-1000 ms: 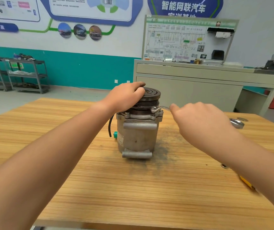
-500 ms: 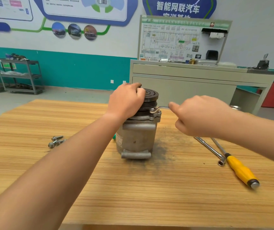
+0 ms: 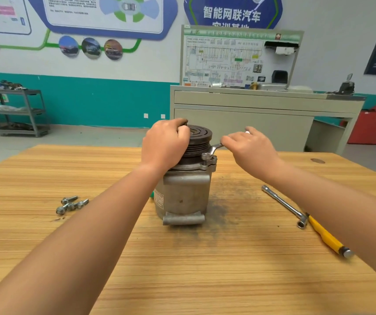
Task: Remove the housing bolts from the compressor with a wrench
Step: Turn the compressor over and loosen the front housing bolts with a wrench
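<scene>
A grey metal compressor [image 3: 183, 196] stands upright in the middle of the wooden table [image 3: 182, 269], its dark pulley [image 3: 199, 137] on top. My left hand [image 3: 165, 144] grips the left side of the pulley. A silver wrench [image 3: 213, 150] sits with its ring end on a housing bolt [image 3: 205, 156] at the compressor's upper right flange. My right hand [image 3: 250, 148] holds the wrench handle, whose far tip shows past my fingers. Several removed bolts [image 3: 72, 204] lie on the table to the left.
An L-shaped socket wrench [image 3: 283, 204] and a yellow-handled screwdriver [image 3: 325, 236] lie on the table at the right, under my right forearm. A dark grease smear [image 3: 225, 208] marks the wood beside the compressor. A grey cabinet [image 3: 262, 121] stands behind the table.
My right hand has swung the wrench handle away from me and toward the back, turning it on the bolt. The left hand stays on the pulley. The camera has tilted down slightly.
</scene>
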